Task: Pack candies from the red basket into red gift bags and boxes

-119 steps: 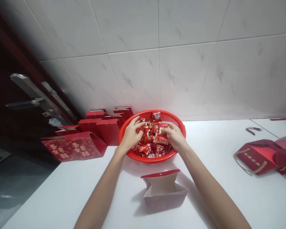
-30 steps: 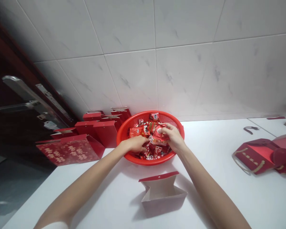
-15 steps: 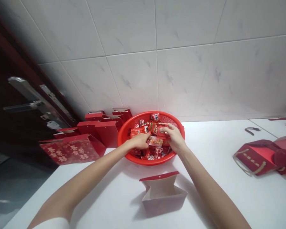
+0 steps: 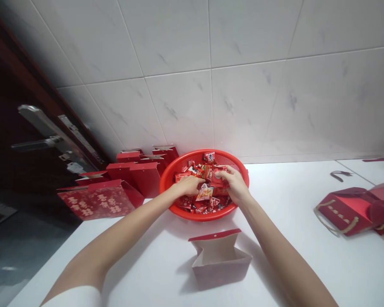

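A red plastic basket (image 4: 166,187) full of small wrapped sweets stands against the wall. My left hand (image 4: 188,186) reaches into its left side, fingers curled down among the wrappers; what lies under the fingertips is hidden. On the basket's right side, my right hand (image 4: 235,181) pinches a red candy packet (image 4: 218,175) between thumb and fingers. Just in front of my left fingers lies an orange-and-white packet (image 4: 205,192). Nearer to me, an open paper gift box (image 4: 220,266) with a red top edge stands upright between my forearms.
Several red gift boxes (image 4: 144,177) stand at the left by the wall, one with gold lettering (image 4: 97,202). More red boxes with cord handles (image 4: 342,213) lie at the right, near a dark ribbon piece (image 4: 341,174). A door handle (image 4: 38,143) is at far left.
My left hand has shifted slightly up and away within the basket, and its fingers have stirred the sweets. The orange-and-white packet has moved and tilted. My right hand stays nearly still with its packet.
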Tool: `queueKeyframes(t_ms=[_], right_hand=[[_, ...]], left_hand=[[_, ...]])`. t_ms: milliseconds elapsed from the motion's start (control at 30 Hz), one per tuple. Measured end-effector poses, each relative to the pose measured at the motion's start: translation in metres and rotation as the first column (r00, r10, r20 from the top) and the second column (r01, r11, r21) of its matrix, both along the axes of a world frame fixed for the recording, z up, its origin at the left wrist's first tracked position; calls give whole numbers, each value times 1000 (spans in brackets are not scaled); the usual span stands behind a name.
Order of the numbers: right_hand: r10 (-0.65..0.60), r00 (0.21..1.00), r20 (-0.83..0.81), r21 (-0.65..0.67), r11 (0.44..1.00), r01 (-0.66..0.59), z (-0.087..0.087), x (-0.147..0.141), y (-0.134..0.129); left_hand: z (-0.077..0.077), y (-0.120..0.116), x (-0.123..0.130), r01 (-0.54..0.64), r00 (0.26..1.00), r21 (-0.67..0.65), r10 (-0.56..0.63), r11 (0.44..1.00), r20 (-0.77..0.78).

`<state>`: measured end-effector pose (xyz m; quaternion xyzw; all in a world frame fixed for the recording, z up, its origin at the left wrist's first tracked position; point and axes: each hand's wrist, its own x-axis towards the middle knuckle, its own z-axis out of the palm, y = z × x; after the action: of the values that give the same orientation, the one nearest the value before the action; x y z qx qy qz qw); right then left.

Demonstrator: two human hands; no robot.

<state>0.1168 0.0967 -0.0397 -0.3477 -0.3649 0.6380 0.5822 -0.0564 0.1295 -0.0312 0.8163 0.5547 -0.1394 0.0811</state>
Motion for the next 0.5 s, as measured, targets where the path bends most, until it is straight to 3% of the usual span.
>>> queueKeyframes(t_ms=[300, 400, 500], right_hand=[[-35, 999, -9, -3, 999, 35, 1, -1, 1], [-35, 999, -5, -8, 999, 35, 1, -1, 1], [-10, 1000, -9, 0, 1000, 10, 3, -1, -1]], left_hand=[[0, 9, -11, -63, 997, 40, 61, 997, 46], [1, 9, -18, -160, 972, 94, 140, 983, 189], [1, 9, -23, -292, 892, 133, 219, 947, 396]])
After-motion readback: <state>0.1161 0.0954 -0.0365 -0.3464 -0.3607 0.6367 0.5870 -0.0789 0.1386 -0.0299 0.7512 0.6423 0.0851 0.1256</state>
